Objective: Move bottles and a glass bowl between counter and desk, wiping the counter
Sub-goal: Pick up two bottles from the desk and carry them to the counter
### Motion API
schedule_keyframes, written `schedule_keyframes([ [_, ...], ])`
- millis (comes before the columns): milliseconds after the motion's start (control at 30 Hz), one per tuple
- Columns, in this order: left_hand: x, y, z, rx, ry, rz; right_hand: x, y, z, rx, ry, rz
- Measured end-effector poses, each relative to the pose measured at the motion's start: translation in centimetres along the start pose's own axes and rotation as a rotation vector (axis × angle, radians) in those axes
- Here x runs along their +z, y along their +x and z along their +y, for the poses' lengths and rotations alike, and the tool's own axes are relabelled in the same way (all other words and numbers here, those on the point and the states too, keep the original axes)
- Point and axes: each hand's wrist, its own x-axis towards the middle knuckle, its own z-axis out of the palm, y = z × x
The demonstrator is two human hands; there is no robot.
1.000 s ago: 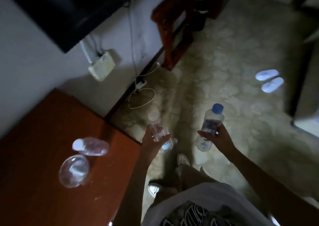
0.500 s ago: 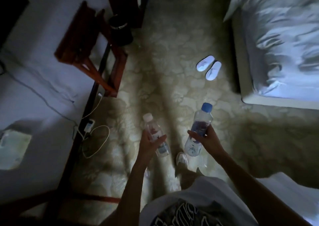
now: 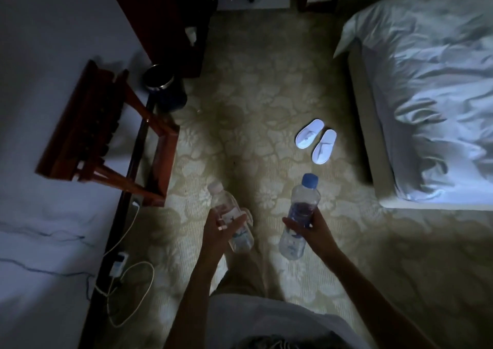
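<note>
left hand (image 3: pixel 222 224) closed on white-cap bottle (image 3: pixel 230 219) | right hand (image 3: pixel 310 227) closed on blue-cap bottle (image 3: pixel 300 216) | both necks point forward | no surface visible, carrying over carpet (image 3: pixel 240 124)

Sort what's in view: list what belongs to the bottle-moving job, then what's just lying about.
Job:
white-capped bottle, in the left hand
blue-capped bottle, in the right hand

Lying about:
slippers
bed
wooden rack
bin
charger cable

A hotel bedroom: made bed (image 3: pixel 426 82), white slippers (image 3: pixel 316 140) (a pair), luggage rack (image 3: pixel 90 124), patterned carpet (image 3: pixel 240 124).
</note>
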Motion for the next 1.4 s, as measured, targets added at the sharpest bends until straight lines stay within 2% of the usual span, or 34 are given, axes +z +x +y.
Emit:
schedule_keyframes([
  [133, 1.0, 10.5, 5.9, 0.033, -0.014, -0.026, 0.8, 9.5, -5.7, 0.011, 0.005, 0.054],
  [400, 2.7, 31.3, 26.2, 0.247, 0.000, -0.148, -1.6, 29.2, -25.7, -0.130, 0.049, 0.192],
  [500, 4.9, 37.8, 32.1, 0.276, 0.024, -0.194, -3.3, 35.6, -28.7, -0.108, 0.098, 0.232],
  [667, 10.1, 49.4, 37.0, 0.223, 0.024, -0.250, -5.7, 48.7, -30.4, -0.040, 0.157, 0.262],
  [800, 12.9, 58.2, 43.4, 0.147, -0.012, -0.186, -7.4, 60.5, -37.1, -0.047, 0.176, 0.229],
  [1000, 13.3, 72.1, 57.3, 0.274, -0.018, 0.018, -8.8, 78.0, -51.7, -0.172, 0.102, 0.088],
  [1133, 13.2, 82.1, 62.2, 0.286, -0.065, 0.112, -7.6, 89.1, -56.7, -0.195, 0.120, 0.021],
  [1267, 13.6, 92.5, 65.6, 0.229, -0.124, 0.114, -5.2, 99.9, -60.7, -0.164, 0.107, -0.016],
  [1400, 12.8, 102.5, 73.9, 0.227, -0.181, 0.108, -4.1, 110.9, -68.9, -0.206, 0.081, -0.061],
])
